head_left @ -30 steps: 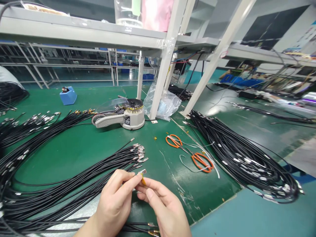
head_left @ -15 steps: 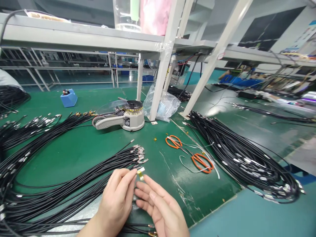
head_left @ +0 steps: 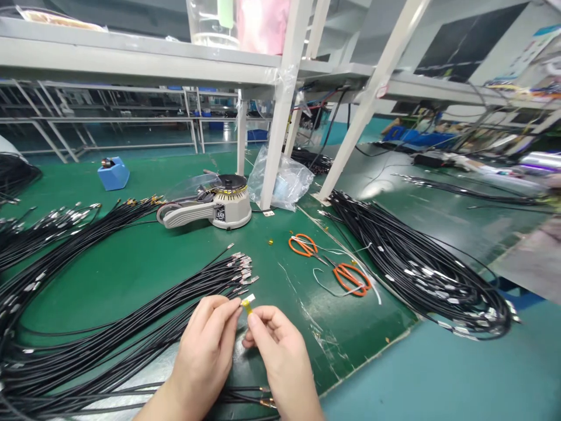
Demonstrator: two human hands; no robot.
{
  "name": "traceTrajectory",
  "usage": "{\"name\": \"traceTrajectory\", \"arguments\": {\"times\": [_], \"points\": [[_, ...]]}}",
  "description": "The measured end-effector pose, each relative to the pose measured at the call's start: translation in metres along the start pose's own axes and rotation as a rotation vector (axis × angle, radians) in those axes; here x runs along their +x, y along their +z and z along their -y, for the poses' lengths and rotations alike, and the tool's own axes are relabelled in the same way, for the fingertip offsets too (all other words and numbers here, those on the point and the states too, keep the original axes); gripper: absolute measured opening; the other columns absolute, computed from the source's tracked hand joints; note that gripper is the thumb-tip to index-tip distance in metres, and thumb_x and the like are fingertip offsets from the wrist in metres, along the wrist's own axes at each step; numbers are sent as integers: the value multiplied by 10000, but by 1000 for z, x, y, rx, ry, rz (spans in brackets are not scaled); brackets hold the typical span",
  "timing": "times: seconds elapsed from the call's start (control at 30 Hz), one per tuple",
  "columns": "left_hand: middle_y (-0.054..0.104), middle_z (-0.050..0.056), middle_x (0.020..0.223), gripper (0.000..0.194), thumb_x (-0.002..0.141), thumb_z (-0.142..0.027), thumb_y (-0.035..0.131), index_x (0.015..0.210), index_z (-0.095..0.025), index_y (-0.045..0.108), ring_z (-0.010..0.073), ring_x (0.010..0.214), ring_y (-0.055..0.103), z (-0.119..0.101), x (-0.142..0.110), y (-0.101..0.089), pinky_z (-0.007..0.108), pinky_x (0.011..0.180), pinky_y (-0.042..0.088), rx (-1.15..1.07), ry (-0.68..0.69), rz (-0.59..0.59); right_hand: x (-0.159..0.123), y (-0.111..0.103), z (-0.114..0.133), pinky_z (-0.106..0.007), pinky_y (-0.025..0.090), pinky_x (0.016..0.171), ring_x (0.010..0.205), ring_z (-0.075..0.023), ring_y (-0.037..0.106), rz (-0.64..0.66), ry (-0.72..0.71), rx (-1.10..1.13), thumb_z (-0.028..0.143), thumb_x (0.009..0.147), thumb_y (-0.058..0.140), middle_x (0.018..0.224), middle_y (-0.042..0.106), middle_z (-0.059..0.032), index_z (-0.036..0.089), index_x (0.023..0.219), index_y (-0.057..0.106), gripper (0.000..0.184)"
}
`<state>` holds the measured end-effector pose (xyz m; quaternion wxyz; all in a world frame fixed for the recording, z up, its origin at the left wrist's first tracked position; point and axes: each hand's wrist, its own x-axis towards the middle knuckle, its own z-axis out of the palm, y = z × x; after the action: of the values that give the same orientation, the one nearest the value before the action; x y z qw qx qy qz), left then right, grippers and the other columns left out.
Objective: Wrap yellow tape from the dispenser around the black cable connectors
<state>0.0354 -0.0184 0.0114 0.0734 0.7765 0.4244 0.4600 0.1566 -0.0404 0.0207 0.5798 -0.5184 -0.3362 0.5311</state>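
My left hand (head_left: 205, 345) pinches the end of a thin black cable just behind its small metal connector (head_left: 249, 300), low in the middle of the view. My right hand (head_left: 276, 345) is closed with thumb and forefinger on a bit of yellow tape (head_left: 248, 307) at that connector. Both hands hover over the green mat (head_left: 131, 263). Just beyond them lies a bundle of black cables with metal tips (head_left: 239, 269) fanned out towards the hands.
A grey tape dispenser (head_left: 214, 207) stands behind the bundle. Two orange scissors (head_left: 328, 263) lie to the right, a large coil of black cables (head_left: 416, 263) beyond them. More cables lie at left, with a blue box (head_left: 113, 173), white shelf legs (head_left: 280, 117) and a plastic bag (head_left: 284, 181).
My right hand opened half a second ago, then closed again on the yellow tape at the connector. The left hand kept its pinch. The view shifted slightly.
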Motion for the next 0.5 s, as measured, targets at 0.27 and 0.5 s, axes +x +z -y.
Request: {"name": "traceTrajectory", "arguments": {"times": [0.27, 0.5], "points": [[588, 1, 699, 178, 873, -261, 482, 744, -206, 592, 141, 637, 566, -10, 11, -8, 253, 598, 464, -226, -367, 169, -2, -1, 7, -242, 463, 601, 599, -142, 551, 8, -21, -62, 411, 725, 683, 613, 602, 11, 163, 719, 638, 252], [492, -51, 546, 269, 811, -423, 542, 709, -177, 580, 103, 482, 473, -10, 14, -9, 236, 507, 398, -586, -784, 291, 1, -1, 8, -234, 446, 591, 598, -131, 544, 18, -32, -73, 344, 750, 660, 619, 600, 15, 154, 720, 634, 194]]}}
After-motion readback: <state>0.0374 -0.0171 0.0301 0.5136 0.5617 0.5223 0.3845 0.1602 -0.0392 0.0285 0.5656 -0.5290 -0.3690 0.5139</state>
